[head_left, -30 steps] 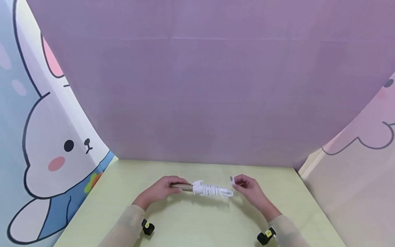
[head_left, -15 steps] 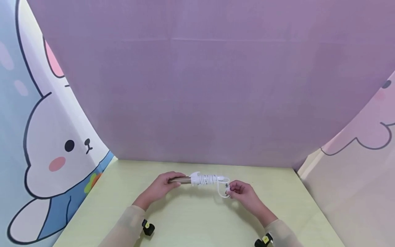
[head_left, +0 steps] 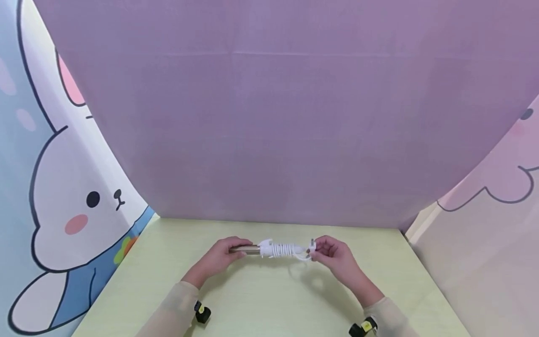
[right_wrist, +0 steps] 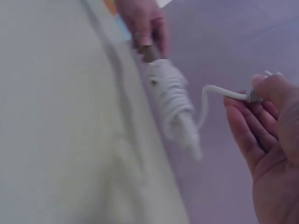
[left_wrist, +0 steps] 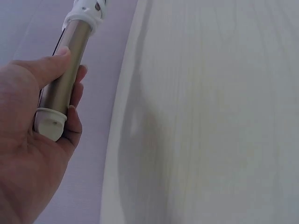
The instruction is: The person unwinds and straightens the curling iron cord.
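Observation:
My left hand [head_left: 219, 255] grips the gold barrel [left_wrist: 70, 70] of a hair curling iron, the thumb laid along it and the fingers curled behind. A white end cap [left_wrist: 50, 123] shows by the palm in the left wrist view. The iron lies level above the table, its white handle pointing right. White cord [right_wrist: 174, 95] is wound in several turns around that handle. At the handle's end my right hand [head_left: 337, 256] pinches the white plug [head_left: 313, 245] between thumb and fingers. A short free stretch of cord [right_wrist: 219, 89] bends from the coil to the plug.
Below the hands is a pale wood-grain table [head_left: 261, 304]. A purple cloth backdrop [head_left: 278, 140] rises at its back edge. Cartoon-printed curtains [head_left: 63, 187] stand on the left and right sides. Each wrist wears a small black camera [head_left: 203, 312].
My right hand dipped toward me with the plug, a loop of cord hanging, then rose back to the handle's end. The iron tipped up slightly and levelled again in my left hand.

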A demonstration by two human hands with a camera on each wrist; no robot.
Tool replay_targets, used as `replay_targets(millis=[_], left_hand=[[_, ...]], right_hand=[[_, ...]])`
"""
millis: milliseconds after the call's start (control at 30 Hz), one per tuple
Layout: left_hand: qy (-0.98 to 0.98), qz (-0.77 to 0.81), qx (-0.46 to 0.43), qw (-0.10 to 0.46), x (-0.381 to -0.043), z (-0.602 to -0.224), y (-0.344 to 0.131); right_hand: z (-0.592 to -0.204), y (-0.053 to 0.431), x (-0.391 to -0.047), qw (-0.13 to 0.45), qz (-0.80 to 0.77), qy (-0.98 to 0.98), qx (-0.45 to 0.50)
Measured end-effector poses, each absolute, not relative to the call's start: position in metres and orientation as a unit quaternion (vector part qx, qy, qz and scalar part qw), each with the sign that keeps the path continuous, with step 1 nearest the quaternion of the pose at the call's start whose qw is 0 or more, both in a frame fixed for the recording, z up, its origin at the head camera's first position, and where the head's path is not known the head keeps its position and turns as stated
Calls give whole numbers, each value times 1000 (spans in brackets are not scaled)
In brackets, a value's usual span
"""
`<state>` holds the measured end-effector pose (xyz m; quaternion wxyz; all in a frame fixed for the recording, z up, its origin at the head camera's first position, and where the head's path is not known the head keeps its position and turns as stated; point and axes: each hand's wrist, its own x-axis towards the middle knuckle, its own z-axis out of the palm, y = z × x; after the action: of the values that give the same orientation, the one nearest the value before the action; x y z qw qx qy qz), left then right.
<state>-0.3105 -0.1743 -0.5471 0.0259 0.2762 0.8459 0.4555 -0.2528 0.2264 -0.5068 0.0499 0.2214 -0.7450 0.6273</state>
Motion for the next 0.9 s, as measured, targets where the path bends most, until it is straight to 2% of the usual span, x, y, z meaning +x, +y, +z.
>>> replay_targets(millis=[167,367,600,900], left_hand=[[837,455,299,48,-306,-549,-173],[826,463,316,57,-299,-544,-170],[819,472,320,59,-294,-539,-168],[819,470,324,57,-295,-536,-167]], right_hand=[[-497,231,-262,120,649,-729,183],[-497,237,-274,159,663,-718,141],[-506,246,-284,175,646,-736,101],[-520,252,-290,165,636,-749,90]])
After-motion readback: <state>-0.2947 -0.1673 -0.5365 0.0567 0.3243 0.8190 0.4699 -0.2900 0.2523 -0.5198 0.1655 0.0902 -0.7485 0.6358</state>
